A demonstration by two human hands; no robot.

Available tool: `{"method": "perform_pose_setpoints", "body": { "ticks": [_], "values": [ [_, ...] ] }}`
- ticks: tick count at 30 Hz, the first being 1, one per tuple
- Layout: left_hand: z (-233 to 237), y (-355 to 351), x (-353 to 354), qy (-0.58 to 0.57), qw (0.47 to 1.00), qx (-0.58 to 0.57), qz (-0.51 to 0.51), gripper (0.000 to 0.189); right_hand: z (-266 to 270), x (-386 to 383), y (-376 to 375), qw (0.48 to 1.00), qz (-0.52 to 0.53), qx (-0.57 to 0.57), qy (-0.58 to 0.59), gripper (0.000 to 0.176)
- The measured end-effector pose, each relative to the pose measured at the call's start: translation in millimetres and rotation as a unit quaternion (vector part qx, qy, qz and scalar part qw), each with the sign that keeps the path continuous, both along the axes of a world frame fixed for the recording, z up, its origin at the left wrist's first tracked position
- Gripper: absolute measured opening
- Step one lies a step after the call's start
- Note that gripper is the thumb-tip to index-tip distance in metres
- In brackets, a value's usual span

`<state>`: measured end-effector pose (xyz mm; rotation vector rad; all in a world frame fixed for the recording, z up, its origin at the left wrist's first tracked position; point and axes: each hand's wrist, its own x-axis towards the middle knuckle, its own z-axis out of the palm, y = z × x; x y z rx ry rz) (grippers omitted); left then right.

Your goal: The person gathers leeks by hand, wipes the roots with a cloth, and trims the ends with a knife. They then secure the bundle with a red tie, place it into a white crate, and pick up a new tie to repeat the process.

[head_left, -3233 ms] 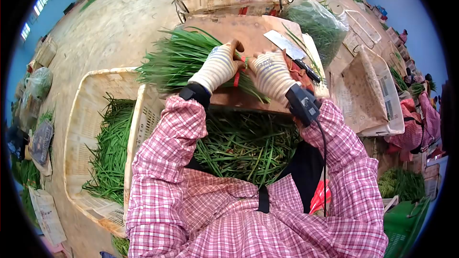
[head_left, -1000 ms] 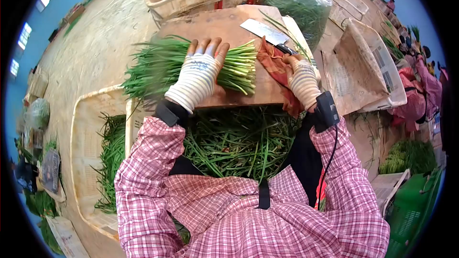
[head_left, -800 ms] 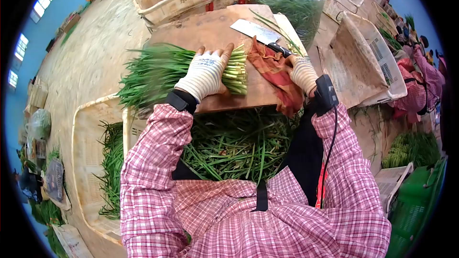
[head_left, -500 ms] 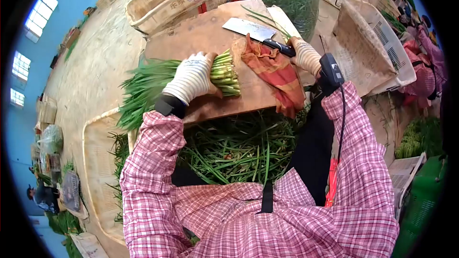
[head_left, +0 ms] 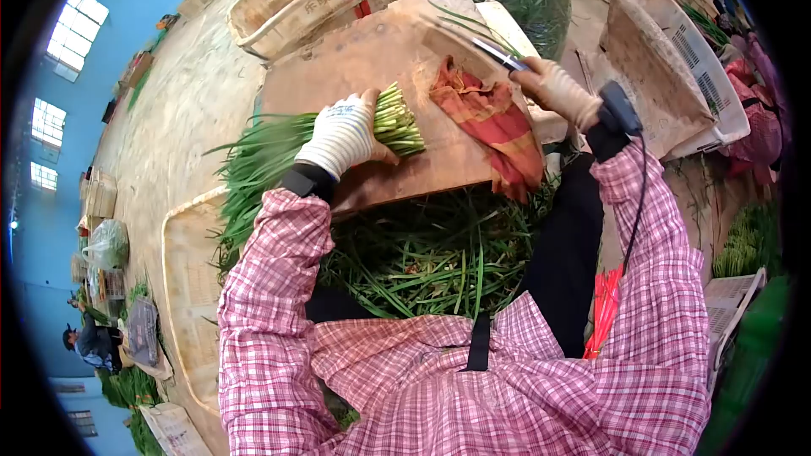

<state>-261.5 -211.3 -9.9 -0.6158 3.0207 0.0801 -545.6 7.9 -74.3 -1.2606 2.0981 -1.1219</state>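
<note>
My left hand (head_left: 345, 137), in a striped white knit glove, is closed over a bunch of long-leaved green stalks (head_left: 274, 137) lying on a wooden board (head_left: 372, 55). The pale stalk ends point right, the leaves hang off the left side. My right hand (head_left: 553, 91), gloved too, grips the dark handle of a cleaver (head_left: 498, 52). The blade is raised above the board, seen nearly edge-on and blurred. Beside it a crumpled red and orange cloth (head_left: 490, 122) drapes over the board's right edge. A few loose green leaves (head_left: 460, 17) lie behind the blade.
Below the board is a heap of green trimmings (head_left: 422, 262) between my knees. Left stands a pale plastic crate (head_left: 190, 304); another crate (head_left: 338, 0) is behind. A clear bag of greens (head_left: 507, 0) stands at the back, a lined crate (head_left: 659, 67) to the right. Red strips (head_left: 603, 312) hang by my right leg.
The cleaver lay flat on the board by the cloth; my right hand has lifted it and turned its blade edge-on. My left hand stays on the bunch. The view has shifted slightly.
</note>
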Motion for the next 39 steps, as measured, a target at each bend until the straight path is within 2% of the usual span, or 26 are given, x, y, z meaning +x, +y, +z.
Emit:
{"method": "perform_pose_setpoints", "body": {
  "ticks": [1, 3, 5, 6, 7, 8, 10, 11, 14, 15, 17, 19, 21, 23, 26, 28, 29, 34, 37, 39],
  "values": [
    [5.3, 1.8, -3.0, -0.034, 0.999, 0.020, 0.022, 0.102, 20.2, 8.9, 12.3, 0.988, -0.044, 0.010, -0.145, 0.039],
    [10.6, 4.3, -7.7, -0.061, 0.997, 0.031, 0.039, 0.102, 38.1, 32.9, 47.3, 0.967, -0.007, -0.098, -0.235, 0.039],
    [12.1, 1.5, -9.5, -0.074, 0.996, 0.030, 0.041, 0.102, 31.3, 67.5, 66.0, 0.917, -0.018, -0.217, -0.335, 0.046],
    [10.3, -1.5, -11.5, -0.075, 0.996, 0.023, 0.033, 0.103, 53.9, 92.8, 64.9, 0.937, -0.055, -0.191, -0.287, 0.060],
    [6.9, -3.0, -12.4, -0.077, 0.997, 0.016, 0.023, 0.103, 61.2, 96.8, 65.3, 0.963, -0.060, -0.117, -0.236, 0.065],
    [-0.9, -0.8, -2.8, 0.036, 0.999, -0.032, -0.021, 0.104, 52.2, 101.2, 58.3, 0.976, -0.100, -0.093, -0.171, 0.065],
    [-2.2, 2.3, -0.6, -0.003, 1.000, -0.020, 0.015, 0.102, 3.7, 109.4, 41.6, 0.970, -0.123, -0.211, -0.001, 0.063],
    [3.6, 7.3, -1.1, -0.024, 0.999, -0.013, 0.035, 0.101, 10.4, 122.0, 36.8, 0.964, -0.143, -0.201, -0.097, 0.064],
    [10.9, 5.2, -9.2, -0.105, 0.992, 0.028, 0.071, 0.100, -3.0, 134.3, 36.5, 0.975, -0.154, -0.162, -0.001, 0.061],
    [10.1, 0.9, -11.1, -0.126, 0.988, 0.040, 0.081, 0.101, -0.4, 134.5, 36.8, 0.978, -0.173, -0.114, 0.032, 0.059],
    [-3.6, -3.2, -6.9, -0.048, 0.998, 0.006, 0.051, 0.099, 10.3, 140.1, 38.0, 0.972, -0.213, -0.013, 0.093, 0.057],
    [-16.1, 1.7, 3.5, 0.075, 0.995, -0.062, -0.001, 0.095, 2.5, 131.7, 34.0, 0.971, -0.217, -0.008, 0.103, 0.055],
    [-11.7, 2.8, -0.3, 0.012, 0.999, -0.008, 0.037, 0.093, 15.4, 137.9, 30.1, 0.970, -0.219, -0.014, 0.109, 0.051],
    [-0.3, 1.2, -7.5, -0.063, 0.995, 0.051, 0.062, 0.094, 26.8, 155.2, 21.3, 0.976, -0.181, -0.124, -0.010, 0.049],
    [1.2, 0.0, -11.5, -0.080, 0.993, 0.061, 0.067, 0.089, 17.6, 166.7, 13.0, 0.979, -0.083, -0.182, -0.028, 0.050],
    [-2.7, -4.2, -12.2, -0.076, 0.992, 0.073, 0.070, 0.086, 18.6, 184.2, 17.2, 0.992, -0.060, -0.114, 0.007, 0.046],
    [-3.8, -5.9, -13.0, -0.079, 0.991, 0.078, 0.075, 0.086, 17.8, 192.6, 16.3, 0.990, -0.058, -0.100, 0.076, 0.044],
    [-0.8, -2.1, -14.0, -0.087, 0.988, 0.085, 0.093, 0.082, 21.9, 215.9, 10.6, 0.990, -0.040, -0.107, 0.083, 0.042],
    [1.0, -3.2, -15.3, -0.091, 0.988, 0.082, 0.095, 0.080, 16.8, 217.6, 5.8, 0.991, -0.058, -0.045, 0.109, 0.038],
    [-2.7, -3.1, -14.6, -0.085, 0.989, 0.080, 0.090, 0.078, 55.7, 219.9, 4.3, 0.993, -0.063, 0.076, -0.065, 0.036]
  ]
}}
